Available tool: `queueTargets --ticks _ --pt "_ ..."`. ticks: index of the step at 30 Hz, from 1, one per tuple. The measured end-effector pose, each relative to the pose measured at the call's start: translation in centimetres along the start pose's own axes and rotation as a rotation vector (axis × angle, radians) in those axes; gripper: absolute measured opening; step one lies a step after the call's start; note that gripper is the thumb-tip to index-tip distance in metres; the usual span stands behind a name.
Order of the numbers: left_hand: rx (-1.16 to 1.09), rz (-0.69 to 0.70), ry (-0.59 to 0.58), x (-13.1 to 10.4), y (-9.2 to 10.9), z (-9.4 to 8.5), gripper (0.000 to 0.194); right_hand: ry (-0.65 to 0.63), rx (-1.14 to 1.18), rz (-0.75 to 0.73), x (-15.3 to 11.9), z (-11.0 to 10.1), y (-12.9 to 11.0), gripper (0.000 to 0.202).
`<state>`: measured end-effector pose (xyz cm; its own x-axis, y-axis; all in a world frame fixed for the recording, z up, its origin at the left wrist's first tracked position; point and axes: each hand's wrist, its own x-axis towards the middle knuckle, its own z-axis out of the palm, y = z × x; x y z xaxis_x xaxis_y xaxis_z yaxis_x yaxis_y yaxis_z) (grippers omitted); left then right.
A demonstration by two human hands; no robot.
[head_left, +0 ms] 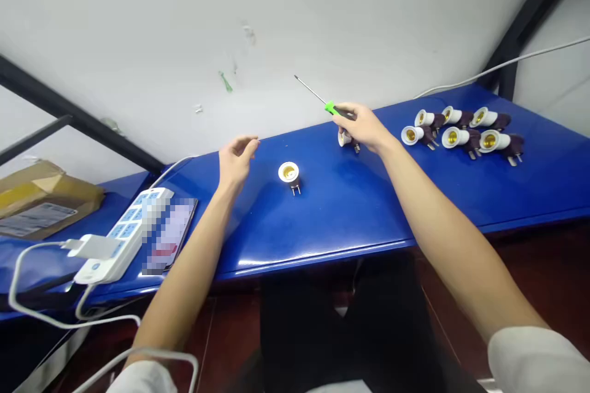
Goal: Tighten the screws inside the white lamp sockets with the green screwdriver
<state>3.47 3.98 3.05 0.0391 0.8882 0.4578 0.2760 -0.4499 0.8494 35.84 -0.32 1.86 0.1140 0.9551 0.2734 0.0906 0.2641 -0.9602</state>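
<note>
Right fingers [354, 108] grip a screwdriver [330, 107]; the parcel label [39, 219] is illegibly blurred.

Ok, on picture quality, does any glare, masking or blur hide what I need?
Head view: bright glare streaks the front edge of the table; head view: square pixel blocks mask the phone and part of the power strip; head view: the screwdriver is readable.
</note>
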Motion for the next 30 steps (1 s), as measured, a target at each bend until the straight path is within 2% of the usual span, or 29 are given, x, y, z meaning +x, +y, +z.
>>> queueTargets --ticks 4,8,12,16,19,25,30 --pt "0.06 -0.015 -0.067 -0.1 -0.5 -0.2 0.035 -0.005 0.073 -0.004 -0.2 -0.2 -0.1 0.056" --pt "0.043 0.002 -0.117 0.5 -1.1 0.8 0.038 -0.005 0.112 0.029 -0.6 -0.5 -1.0 0.053" --pt "0.008 0.004 -0.11 0.0 -2.2 1.1 0.041 -0.119 0.08 0.07 -1.1 -0.7 -1.7 0.049" --pt "0.019 0.018 -0.119 -1.0 -3.0 0.8 0.038 -0.221 -0.065 0.12 -1.5 -1.0 -1.9 0.047" --pt "0.035 0.043 -0.129 -1.4 -2.9 0.9 0.034 -0.257 -0.158 0.136 -1.7 -1.0 -1.9 0.044" --pt "0.041 0.096 -0.226 -1.9 -2.1 1.5 0.027 -0.283 -0.253 0.147 -1.9 -0.9 -2.0 0.043" --pt "0.065 0.105 -0.227 -2.3 -1.6 1.5 0.027 -0.31 -0.298 0.135 -2.1 -0.8 -2.3 0.046"
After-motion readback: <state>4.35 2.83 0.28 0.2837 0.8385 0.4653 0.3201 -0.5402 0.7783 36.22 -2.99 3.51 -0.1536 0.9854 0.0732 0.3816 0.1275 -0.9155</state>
